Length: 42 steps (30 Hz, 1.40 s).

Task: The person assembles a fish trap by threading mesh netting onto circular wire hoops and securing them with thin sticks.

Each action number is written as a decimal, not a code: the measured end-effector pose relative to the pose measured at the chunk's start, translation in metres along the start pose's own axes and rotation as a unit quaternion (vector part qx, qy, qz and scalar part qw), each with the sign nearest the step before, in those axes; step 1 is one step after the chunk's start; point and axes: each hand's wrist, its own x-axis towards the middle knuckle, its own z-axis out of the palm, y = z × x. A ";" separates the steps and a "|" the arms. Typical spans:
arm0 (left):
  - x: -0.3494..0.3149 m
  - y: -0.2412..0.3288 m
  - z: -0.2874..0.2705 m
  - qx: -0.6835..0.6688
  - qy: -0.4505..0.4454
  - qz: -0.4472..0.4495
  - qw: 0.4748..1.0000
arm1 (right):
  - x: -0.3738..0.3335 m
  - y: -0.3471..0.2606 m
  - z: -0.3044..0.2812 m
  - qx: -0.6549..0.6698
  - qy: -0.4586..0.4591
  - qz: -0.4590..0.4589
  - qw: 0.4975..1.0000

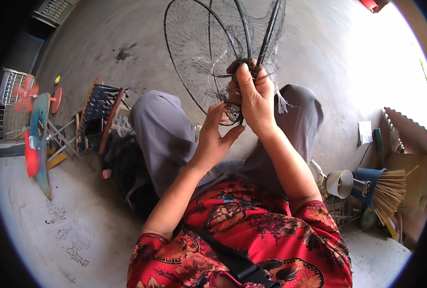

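Observation:
A black mesh net [201,53] with several thin dark hoops is held up in front of my knees. My right hand [255,93] is closed around the gathered hoops, its thumb pressed on top of the bunch. Lower down and to the left, my left hand [211,141] has its thumb and fingers apart. Its fingertips are beside a bunched lower part of the mesh, perhaps touching it. A pale frayed tuft of strands [284,102] hangs just right of my right hand, over my right knee.
Beside my left leg lies a dark bundle [134,168]. Farther left are a folding chair [96,113] and a blue board [41,139] with red parts. On the right, a blue bucket [367,180] and a broom [391,192] stand near a white container [339,184].

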 end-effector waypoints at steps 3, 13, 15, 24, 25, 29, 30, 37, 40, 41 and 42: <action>0.011 0.017 0.010 -0.045 -0.015 0.023 0.999 | -0.001 -0.021 0.008 -0.035 0.008 0.032 0.999; -0.002 0.078 0.005 -0.115 -0.048 -0.041 0.991 | -0.036 -0.072 0.008 -0.115 -0.076 0.024 0.990; -0.011 0.071 0.009 -0.102 -0.061 -0.062 0.991 | -0.045 -0.044 -0.005 -0.111 -0.035 0.017 0.993; -0.019 0.076 -0.011 -0.310 -0.089 -0.157 0.933 | -0.065 -0.088 -0.039 -0.295 -0.106 -0.076 0.947; -0.025 0.070 -0.010 -0.322 -0.079 -0.161 0.929 | -0.064 -0.094 -0.049 -0.227 -0.110 -0.046 0.967; -0.029 0.056 -0.004 -0.177 -0.103 -0.122 0.971 | -0.067 -0.087 -0.071 -0.299 -0.153 -0.064 0.940; -0.025 0.058 -0.001 -0.177 -0.105 -0.125 0.971 | -0.071 -0.088 -0.070 -0.377 -0.187 -0.098 0.902; -0.003 0.073 0.022 -0.104 -0.150 -0.094 0.979 | -0.068 -0.070 -0.089 -0.327 -0.018 -0.076 0.942; -0.006 0.077 0.033 -0.011 -0.159 -0.058 0.985 | -0.065 -0.061 -0.098 -0.075 0.029 -0.067 0.995; -0.006 0.079 0.037 -0.030 -0.120 -0.036 0.992 | -0.063 -0.063 -0.097 -0.022 0.056 -0.065 0.996; -0.009 0.070 0.035 -0.030 -0.121 -0.037 0.992 | -0.058 -0.067 -0.096 0.053 0.107 -0.045 0.992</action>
